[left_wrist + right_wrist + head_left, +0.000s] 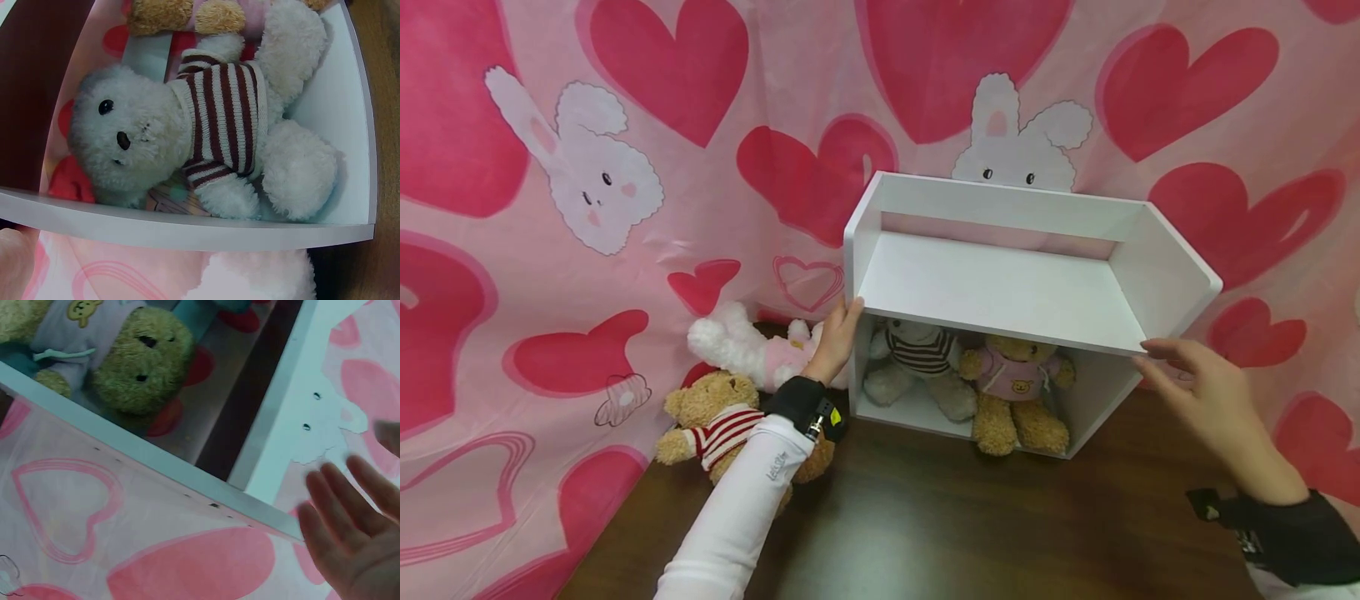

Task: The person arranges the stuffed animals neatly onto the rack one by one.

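Note:
A white two-tier shelf (992,275) stands against the heart-printed backdrop. My left hand (835,342) is at its left side panel, fingertips right at the front edge by the middle board. By the right front corner of that board, my right hand (1213,400) has its fingers extended, with nothing in its grasp; the right wrist view shows them loosely spread. In the lower compartment sit a white teddy bear (134,131) in a brown-striped sweater and, to its right, a tan teddy bear (1015,383) in a pink hoodie, its feet over the front edge.
Left of the shelf, a tan teddy bear (722,433) in a red-striped sweater leans behind my left forearm. Behind it lies a white plush toy (737,346) with pink clothing. A dark wooden tabletop (955,517) extends in front; the backdrop (700,200) rises behind.

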The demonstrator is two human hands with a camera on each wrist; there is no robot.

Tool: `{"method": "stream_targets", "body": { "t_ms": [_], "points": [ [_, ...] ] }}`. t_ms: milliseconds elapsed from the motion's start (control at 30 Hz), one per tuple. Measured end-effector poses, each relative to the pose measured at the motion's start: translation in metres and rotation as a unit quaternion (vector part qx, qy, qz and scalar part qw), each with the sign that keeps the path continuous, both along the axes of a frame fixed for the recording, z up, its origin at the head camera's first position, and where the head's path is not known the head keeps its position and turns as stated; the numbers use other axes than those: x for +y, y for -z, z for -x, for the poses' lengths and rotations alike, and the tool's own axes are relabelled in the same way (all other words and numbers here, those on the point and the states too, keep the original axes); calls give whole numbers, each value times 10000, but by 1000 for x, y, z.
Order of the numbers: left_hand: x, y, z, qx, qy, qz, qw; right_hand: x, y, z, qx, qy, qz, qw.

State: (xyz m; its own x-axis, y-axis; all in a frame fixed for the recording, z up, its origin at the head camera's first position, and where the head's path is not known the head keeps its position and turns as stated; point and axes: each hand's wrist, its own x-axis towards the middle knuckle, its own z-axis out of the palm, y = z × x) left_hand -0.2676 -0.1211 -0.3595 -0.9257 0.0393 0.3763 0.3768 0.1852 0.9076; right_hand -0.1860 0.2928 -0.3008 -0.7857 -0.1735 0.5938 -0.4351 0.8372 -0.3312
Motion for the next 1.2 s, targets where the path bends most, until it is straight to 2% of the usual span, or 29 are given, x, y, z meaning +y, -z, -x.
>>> {"method": "stream_targets", "body": {
  "t_ms": [100, 167, 267, 367, 433, 533, 667, 767, 867, 967, 1033, 1100, 1133, 1200],
  "points": [
    [-2, 11, 10, -20, 14, -60, 10000, 0, 4, -1, 594, 399, 372, 9967],
    [-3, 19, 17, -50, -6, -74, 10000, 0, 5, -2, 835, 650, 634, 9924],
    [-3, 22, 19, -23, -55, -22, 10000, 0, 8, -1, 1072, 959, 960, 9849],
    [-3, 22, 19, 42, -73, -23, 10000, 0, 11, 0, 1133, 1222, 1245, 9781],
    [-2, 22, 18, 66, -96, -36, 9999, 0, 13, 1, 967, 1446, 1412, 9746],
    [-2, 21, 18, 81, -87, -72, 9999, 1, 16, 3, 356, 1835, 1796, 9658],
    [-2, 21, 17, 77, -56, -118, 9999, 2, 20, 9, -471, 2172, 2426, 9443],
    [-2, 22, 18, 41, -77, -110, 9999, 4, 23, 14, -796, 2127, 2859, 9309],
    [-2, 22, 18, 10, -103, -110, 9999, 6, 24, 18, -1159, 2046, 3073, 9221],
    [-2, 23, 19, 37, -105, -128, 9999, 9, 26, 21, -1535, 1917, 3007, 9216],
    [-2, 23, 19, 68, -96, -133, 9998, 11, 28, 23, -1658, 1676, 3117, 9205],
    [-2, 24, 19, 104, -91, -120, 9998, 13, 30, 24, -1819, 1214, 3558, 9086],
    [-2, 24, 20, 120, -95, -108, 9998, 13, 30, 25, -1891, 949, 3847, 8985],
    [-2, 24, 20, 149, -94, -96, 9998, 13, 32, 27, -2034, 411, 4473, 8700]
  ]
}}
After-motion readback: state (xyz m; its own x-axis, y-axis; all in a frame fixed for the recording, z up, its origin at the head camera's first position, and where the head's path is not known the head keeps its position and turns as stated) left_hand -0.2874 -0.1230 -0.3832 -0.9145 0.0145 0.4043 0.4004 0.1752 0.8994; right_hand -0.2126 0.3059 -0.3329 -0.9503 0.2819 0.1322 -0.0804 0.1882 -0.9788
